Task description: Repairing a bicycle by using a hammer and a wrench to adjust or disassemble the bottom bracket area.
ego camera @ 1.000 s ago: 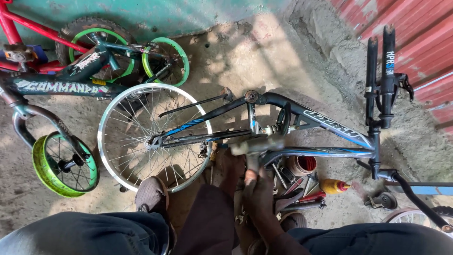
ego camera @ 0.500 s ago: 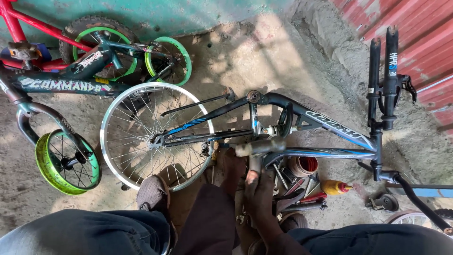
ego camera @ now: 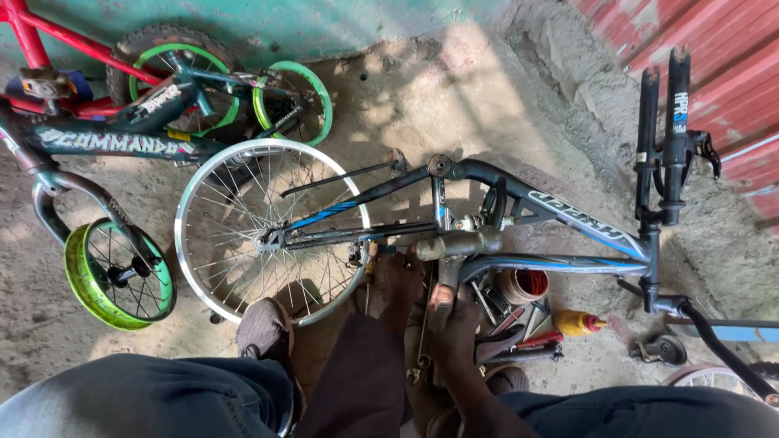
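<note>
Head view, looking straight down. A black-and-blue metal bicycle frame point(ego camera: 519, 215) lay on its side across the dirt floor point(ego camera: 454, 89), w/ a silver spoked wheel point(ego camera: 272, 231) in its rear end and black fork legs point(ego camera: 665, 138) standing up at the right, near a red corrugated metal wall point(ego camera: 730, 73).

The right hand point(ego camera: 450, 320) was closed around a dull grey metal tool handle point(ego camera: 445, 272) that ran up to the frame's bottom bracket area, where a thick greyish metal crank stub point(ego camera: 462, 243) stuck out sideways. The left hand point(ego camera: 402, 280) sat just beside it, pressed against the underside of the frame near the chain stays; fingers mostly hidden, so cannot tell if it gripped anything or only rested there.

Just right of the hands, a cluster of bits lay on the floor: a round rust-red tin point(ego camera: 523, 285), a small yellow oil bottle with red tip point(ego camera: 578, 323), red-handled pliers point(ego camera: 531, 341), plus dark spanners, too jumbled to sort. A long thin spanner point(ego camera: 419, 345) lay below the hands, btwn the person's knees.

Upper left, well apart: a dark teal kids' bicycle point(ego camera: 114, 142) w/ bright green rims, and a red frame tube point(ego camera: 49, 32) behind it. The person's foot in a brown shoe point(ego camera: 261, 324) touched the wheel's lower rim.
</note>
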